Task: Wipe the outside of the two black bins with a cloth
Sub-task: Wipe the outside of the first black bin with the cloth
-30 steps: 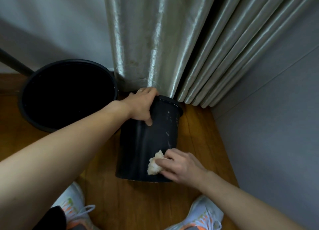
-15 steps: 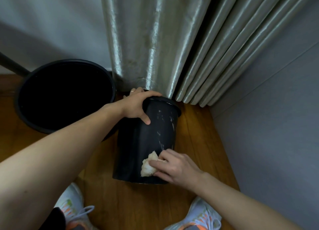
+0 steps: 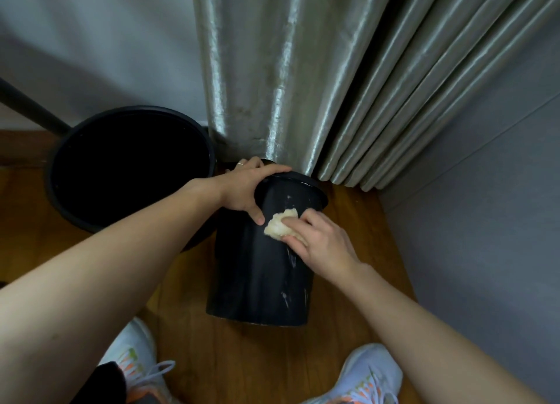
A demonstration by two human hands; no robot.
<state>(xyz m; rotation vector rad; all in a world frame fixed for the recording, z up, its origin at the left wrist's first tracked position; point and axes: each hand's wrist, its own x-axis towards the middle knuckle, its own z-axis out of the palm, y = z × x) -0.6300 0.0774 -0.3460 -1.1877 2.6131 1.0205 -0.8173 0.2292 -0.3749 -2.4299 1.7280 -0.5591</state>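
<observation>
Two hands | left (image 3: 245,188) grips smaller bin (image 3: 266,267) rim | right (image 3: 321,243) seemingly pinches cloth (image 3: 277,226)

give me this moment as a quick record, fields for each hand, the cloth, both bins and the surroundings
left hand: left hand grips the rim of the small black bin, steadying it
right hand: right hand presses the cloth on the bin's upper side wall
cloth: pale, crumpled, just below the rim
small black bin: tilted away, whitish streaks on its side
large black bin: large black bin to the left, untouched
surroundings: wooden floor, silver curtain, grey wall
</observation>
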